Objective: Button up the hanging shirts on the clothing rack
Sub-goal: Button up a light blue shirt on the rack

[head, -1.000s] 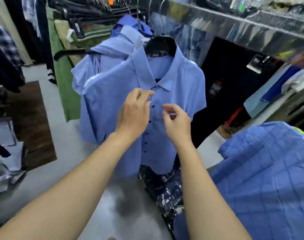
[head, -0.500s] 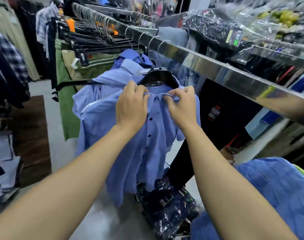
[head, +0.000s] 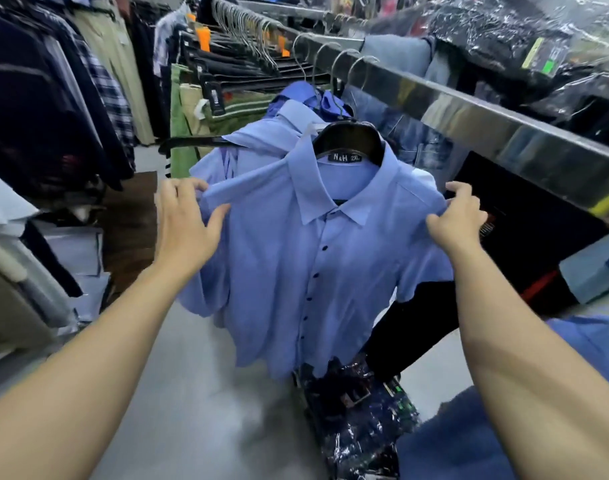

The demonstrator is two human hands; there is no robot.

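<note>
A light blue short-sleeved shirt (head: 278,271) hangs on a black hanger (head: 348,140) from the shiny metal rail (head: 469,123). Its front is closed, with a row of dark buttons running down the placket. My left hand (head: 183,223) pinches the shirt's left shoulder seam between thumb and fingers. My right hand (head: 457,220) grips the right shoulder seam with curled fingers. Both hands hold the shirt spread wide. Behind it hang two more blue shirts (head: 289,123), partly hidden.
Green and khaki garments (head: 185,109) and dark trousers on clip hangers fill the rail further back. Dark and plaid clothes (head: 53,98) hang on the left. Plastic-wrapped dark packs (head: 358,410) lie on the grey floor below. A blue garment (head: 462,441) lies at lower right.
My hands went from the placket up to the collar, then apart to the two shoulders. The shirt now hangs spread and facing me, and the view has tilted upward.
</note>
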